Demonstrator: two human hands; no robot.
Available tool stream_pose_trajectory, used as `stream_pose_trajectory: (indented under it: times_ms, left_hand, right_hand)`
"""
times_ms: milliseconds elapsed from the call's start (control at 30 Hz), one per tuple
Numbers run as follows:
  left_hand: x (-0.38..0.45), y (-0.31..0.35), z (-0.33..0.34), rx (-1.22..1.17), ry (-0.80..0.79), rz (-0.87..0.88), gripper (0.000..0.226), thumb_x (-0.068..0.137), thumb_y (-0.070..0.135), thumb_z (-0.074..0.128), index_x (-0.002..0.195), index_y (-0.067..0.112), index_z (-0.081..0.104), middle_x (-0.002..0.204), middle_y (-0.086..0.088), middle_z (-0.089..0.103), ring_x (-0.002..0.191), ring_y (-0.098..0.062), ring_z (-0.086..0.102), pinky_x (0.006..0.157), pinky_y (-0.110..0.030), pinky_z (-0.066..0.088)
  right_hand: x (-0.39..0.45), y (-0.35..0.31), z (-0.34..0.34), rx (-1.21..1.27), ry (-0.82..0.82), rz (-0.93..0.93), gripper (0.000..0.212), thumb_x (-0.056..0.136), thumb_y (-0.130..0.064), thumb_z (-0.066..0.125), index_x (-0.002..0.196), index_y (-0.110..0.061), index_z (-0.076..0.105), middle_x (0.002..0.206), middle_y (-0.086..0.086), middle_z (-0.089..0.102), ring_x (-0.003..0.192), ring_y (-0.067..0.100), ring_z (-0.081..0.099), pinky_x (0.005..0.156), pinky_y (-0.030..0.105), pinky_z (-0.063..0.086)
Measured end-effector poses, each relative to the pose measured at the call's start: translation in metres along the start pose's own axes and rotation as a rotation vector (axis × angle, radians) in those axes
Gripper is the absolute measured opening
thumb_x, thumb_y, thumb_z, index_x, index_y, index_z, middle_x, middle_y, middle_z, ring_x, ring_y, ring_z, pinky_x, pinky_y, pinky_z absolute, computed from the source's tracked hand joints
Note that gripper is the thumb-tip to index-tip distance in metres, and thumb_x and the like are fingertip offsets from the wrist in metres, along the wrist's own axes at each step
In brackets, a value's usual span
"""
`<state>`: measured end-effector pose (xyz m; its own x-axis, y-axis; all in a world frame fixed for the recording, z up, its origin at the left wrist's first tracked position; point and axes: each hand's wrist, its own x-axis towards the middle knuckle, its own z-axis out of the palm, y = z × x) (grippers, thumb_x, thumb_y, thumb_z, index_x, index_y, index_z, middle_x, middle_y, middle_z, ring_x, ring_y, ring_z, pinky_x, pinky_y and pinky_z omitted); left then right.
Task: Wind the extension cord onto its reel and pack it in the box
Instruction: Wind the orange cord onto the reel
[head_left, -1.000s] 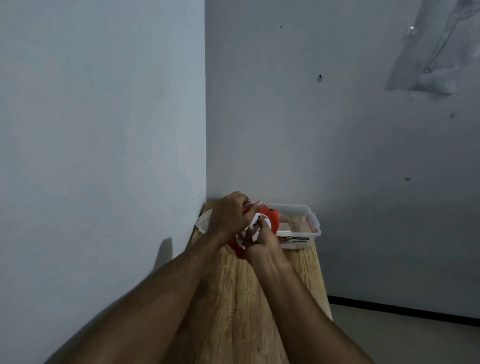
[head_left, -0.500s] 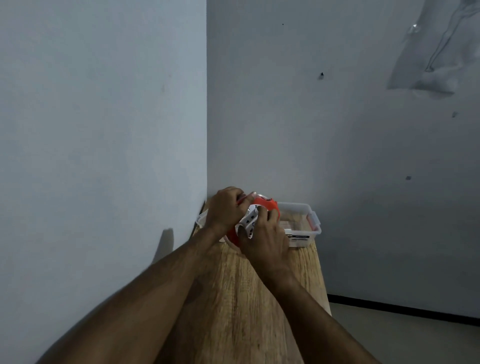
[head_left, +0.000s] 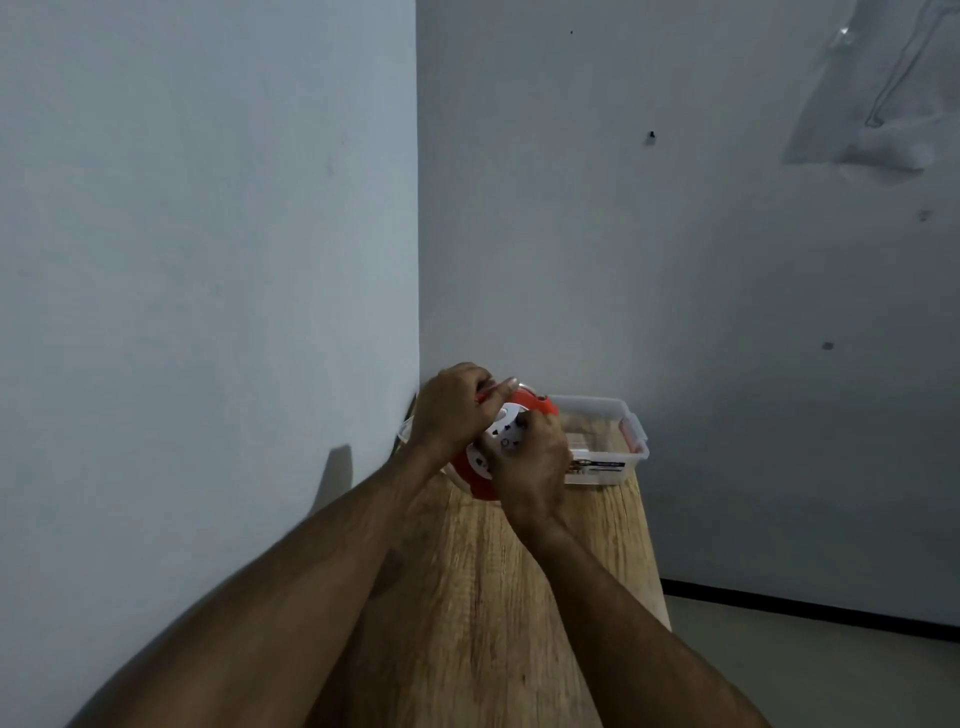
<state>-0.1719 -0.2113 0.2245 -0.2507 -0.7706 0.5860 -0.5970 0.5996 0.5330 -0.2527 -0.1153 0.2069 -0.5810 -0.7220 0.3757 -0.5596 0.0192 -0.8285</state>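
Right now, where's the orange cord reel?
In the head view, the orange cord reel is held in both hands at the far end of the wooden table, just in front of the clear plastic box.

Two bare forearms reach into view from the bottom edge, one on each side. No sleeves cover either arm as far as the picture shows, from the wrists back to the lower border. The left hand (head_left: 457, 410) is bare, with no glove, ring, watch or band visible on it or on its wrist. A pale fingernail shows at the tip of one of its fingers. The right hand (head_left: 532, 460) is bare as well, with its wrist uncovered. The dim light leaves finer details on the hands too dark to make out.
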Motion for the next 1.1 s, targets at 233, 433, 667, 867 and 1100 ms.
stream_pose_trajectory:
  times_ms: [233, 433, 667, 867, 1100]
  left_hand:
    - [0.012, 0.014, -0.002, -0.029, 0.115, 0.031, 0.043, 0.092, 0.055, 0.058, 0.085, 0.015, 0.071, 0.08, 0.002, 0.071, 0.068, -0.007, 0.059, 0.064, -0.017, 0.046]
    - [0.004, 0.012, 0.007, -0.056, 0.088, 0.041, 0.042, 0.092, 0.055, 0.058, 0.089, 0.016, 0.071, 0.084, 0.002, 0.072, 0.07, -0.008, 0.061, 0.066, -0.018, 0.05]
    - [0.002, 0.003, 0.01, -0.135, 0.098, -0.059, 0.043, 0.092, 0.054, 0.058, 0.081, 0.015, 0.071, 0.078, 0.002, 0.072, 0.067, -0.009, 0.062, 0.066, -0.022, 0.054]
    - [-0.001, 0.006, 0.013, -0.157, 0.061, -0.056, 0.043, 0.092, 0.054, 0.059, 0.08, 0.014, 0.071, 0.076, 0.002, 0.07, 0.066, -0.008, 0.061, 0.065, -0.021, 0.052]
    - [-0.004, 0.006, 0.012, -0.144, 0.053, -0.05, 0.043, 0.091, 0.055, 0.059, 0.084, 0.015, 0.071, 0.081, 0.002, 0.071, 0.068, -0.008, 0.06, 0.066, -0.015, 0.047]
  right_hand:
    - [0.021, -0.034, 0.001, 0.601, 0.195, 0.811, 0.05, 0.074, -0.035, 0.089, 0.105, -0.013, 0.056, 0.112, 0.007, 0.066, 0.098, 0.025, 0.07, 0.085, 0.044, 0.062]
    - [0.024, -0.028, -0.002, 0.964, 0.128, 1.177, 0.088, 0.077, -0.039, 0.086, 0.144, -0.014, 0.035, 0.13, 0.015, 0.057, 0.107, 0.037, 0.067, 0.093, 0.055, 0.057]
    - [-0.017, 0.006, -0.008, 0.114, 0.154, 0.299, 0.027, 0.09, -0.037, 0.074, 0.108, -0.021, 0.064, 0.103, -0.001, 0.069, 0.09, 0.019, 0.072, 0.072, 0.03, 0.062]
    - [-0.014, 0.011, -0.004, -0.334, 0.042, -0.122, 0.067, 0.084, -0.048, 0.078, 0.138, -0.017, 0.054, 0.134, 0.01, 0.057, 0.103, 0.025, 0.068, 0.081, 0.028, 0.056]
    - [0.002, 0.005, -0.01, -0.253, -0.04, -0.107, 0.066, 0.079, -0.047, 0.082, 0.133, -0.019, 0.058, 0.137, 0.008, 0.056, 0.112, 0.027, 0.065, 0.092, 0.036, 0.056]
